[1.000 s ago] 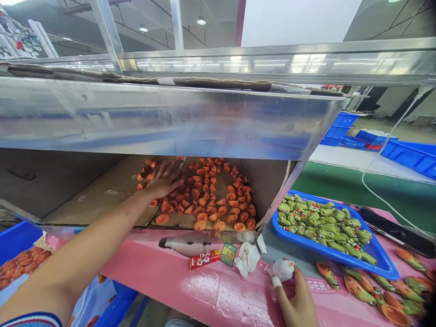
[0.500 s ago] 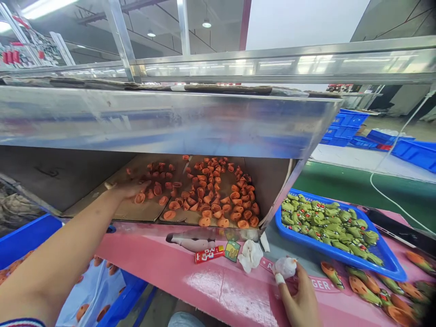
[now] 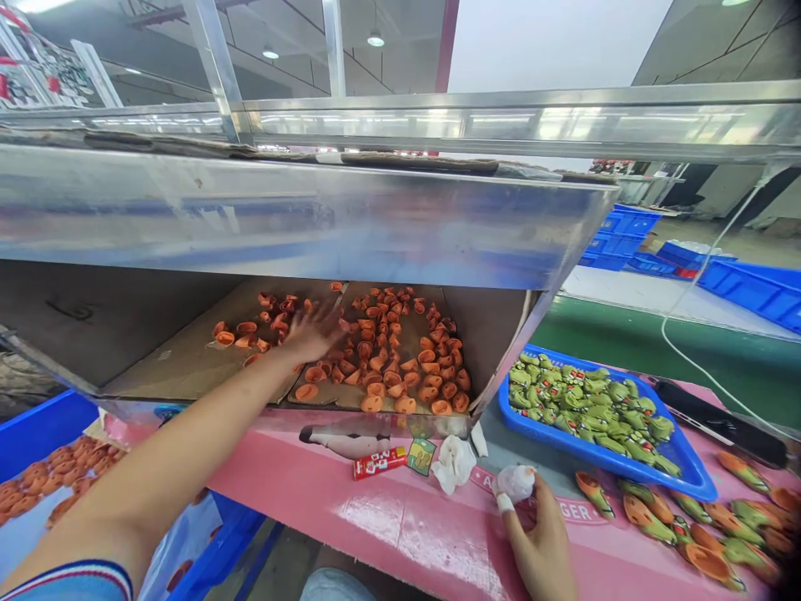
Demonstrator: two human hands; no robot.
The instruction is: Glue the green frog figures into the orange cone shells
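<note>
Being spread wide, the fingers [image 3: 322, 320] of the left hand [image 3: 304, 338] are hiding some orange pieces [image 3: 388, 359]; a white lump [image 3: 516, 482], its form unclear, is being pinched by the right hand [image 3: 538, 534].

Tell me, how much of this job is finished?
Finished, it seems: green figures fill the blue tray. In hand: the right hand pinches a white wad, and the left hand reaches over orange pieces. Left: many orange pieces still lie on the shelf.
</note>
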